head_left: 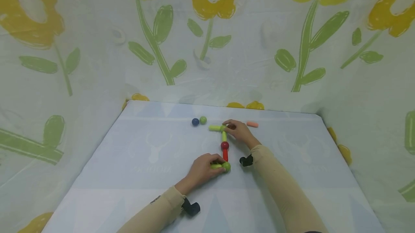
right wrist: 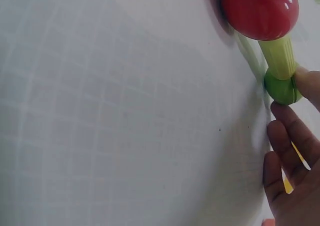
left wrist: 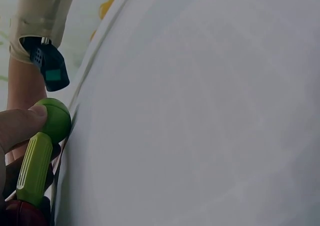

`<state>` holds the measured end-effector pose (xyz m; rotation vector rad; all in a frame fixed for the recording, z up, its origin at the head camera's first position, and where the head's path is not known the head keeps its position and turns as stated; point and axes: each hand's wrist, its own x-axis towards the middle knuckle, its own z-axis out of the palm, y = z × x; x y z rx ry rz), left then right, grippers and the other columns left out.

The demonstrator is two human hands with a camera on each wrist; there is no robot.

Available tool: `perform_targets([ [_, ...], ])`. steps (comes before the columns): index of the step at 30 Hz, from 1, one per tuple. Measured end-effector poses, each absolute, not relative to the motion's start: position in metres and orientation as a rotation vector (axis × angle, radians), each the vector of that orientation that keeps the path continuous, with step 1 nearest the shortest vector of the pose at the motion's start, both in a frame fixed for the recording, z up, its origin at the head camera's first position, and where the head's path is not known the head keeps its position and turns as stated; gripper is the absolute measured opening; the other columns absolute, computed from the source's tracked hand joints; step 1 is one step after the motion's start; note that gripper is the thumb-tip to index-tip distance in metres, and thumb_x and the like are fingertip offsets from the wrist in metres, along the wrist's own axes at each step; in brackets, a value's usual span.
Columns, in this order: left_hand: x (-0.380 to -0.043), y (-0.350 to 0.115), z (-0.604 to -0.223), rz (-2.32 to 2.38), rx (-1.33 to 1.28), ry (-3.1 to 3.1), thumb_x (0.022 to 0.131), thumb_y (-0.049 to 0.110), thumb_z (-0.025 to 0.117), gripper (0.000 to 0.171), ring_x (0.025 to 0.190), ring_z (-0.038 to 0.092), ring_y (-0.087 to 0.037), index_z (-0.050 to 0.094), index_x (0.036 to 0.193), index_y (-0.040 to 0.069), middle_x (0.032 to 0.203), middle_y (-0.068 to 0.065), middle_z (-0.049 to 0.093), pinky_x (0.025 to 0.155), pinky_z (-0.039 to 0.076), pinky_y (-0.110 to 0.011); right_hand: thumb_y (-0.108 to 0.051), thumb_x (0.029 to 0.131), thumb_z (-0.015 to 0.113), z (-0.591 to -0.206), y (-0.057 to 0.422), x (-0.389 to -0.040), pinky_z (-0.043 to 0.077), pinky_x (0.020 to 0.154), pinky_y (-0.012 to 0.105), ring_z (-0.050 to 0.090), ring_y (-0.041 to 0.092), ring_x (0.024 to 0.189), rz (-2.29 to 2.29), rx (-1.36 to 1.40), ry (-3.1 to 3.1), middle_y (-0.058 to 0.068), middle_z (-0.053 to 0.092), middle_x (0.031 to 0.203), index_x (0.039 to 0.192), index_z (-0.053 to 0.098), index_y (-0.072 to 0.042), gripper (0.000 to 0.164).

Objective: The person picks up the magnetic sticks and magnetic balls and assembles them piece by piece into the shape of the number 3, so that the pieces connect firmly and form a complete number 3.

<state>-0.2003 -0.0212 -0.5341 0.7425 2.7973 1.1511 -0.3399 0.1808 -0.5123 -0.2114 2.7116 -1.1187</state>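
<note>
A linked chain of toy balls and ribbed rods lies on the table. At its near end, my left hand (head_left: 201, 168) grips a green ball (head_left: 226, 166) with a yellow-green rod (head_left: 216, 166) beside it; the thumb presses this ball (left wrist: 57, 120) in the left wrist view. A red rod (head_left: 225, 155) runs from there to a red ball (head_left: 224, 145). Beyond that, another yellow-green rod (head_left: 224, 136) leads to the far green ball (head_left: 223, 128), which my right hand (head_left: 239, 131) pinches between thumb and finger. A third yellow-green rod (head_left: 214, 128) sticks out left from it.
A blue ball (head_left: 195, 121) and a loose green ball (head_left: 202, 120) sit together at the back. An orange rod (head_left: 252, 124) lies behind my right hand. Flower-printed curtains (head_left: 246, 53) surround the white table (head_left: 129, 175).
</note>
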Motion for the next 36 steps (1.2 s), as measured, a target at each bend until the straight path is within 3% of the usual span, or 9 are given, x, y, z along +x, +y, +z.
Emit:
perform_targets([
  [15, -0.203, -0.026, -0.529, 1.136, 0.736, 2.791, 0.086, 0.041, 0.073, 0.018, 0.084, 0.055, -0.002, 0.072, 0.102, 0.032, 0.092, 0.017, 0.068, 0.077, 0.047, -0.023, -0.036, 0.094, 0.064, -0.514, 0.182, -0.34, 0.047, 0.1, 0.046, 0.058, 0.026, 0.115, -1.13, -0.197, 2.685, 0.007, 0.065, 0.123, 0.122, 0.065, -0.029, 0.03],
  [22, -0.215, -0.042, -0.53, 1.195, 0.528, 2.841, 0.091, 0.045, 0.065, 0.021, 0.085, 0.056, -0.005, 0.072, 0.102, 0.029, 0.092, 0.016, 0.069, 0.078, 0.048, -0.026, -0.037, 0.093, 0.065, -0.518, 0.183, -0.344, 0.049, 0.096, 0.044, 0.058, 0.025, 0.109, -1.126, -0.205, 2.688, 0.006, 0.065, 0.119, 0.121, 0.065, -0.029, 0.029],
  [36, -0.263, -0.083, -0.535, 1.048, 0.155, 3.174, 0.087, 0.035, 0.072, 0.04, 0.107, 0.062, -0.023, 0.067, 0.123, 0.017, 0.115, -0.002, 0.071, 0.092, 0.049, -0.04, -0.033, 0.094, 0.065, -0.519, 0.183, -0.343, 0.049, 0.096, 0.042, 0.059, 0.023, 0.112, -1.139, -0.22, 2.689, 0.006, 0.065, 0.121, 0.123, 0.065, -0.027, 0.029],
])
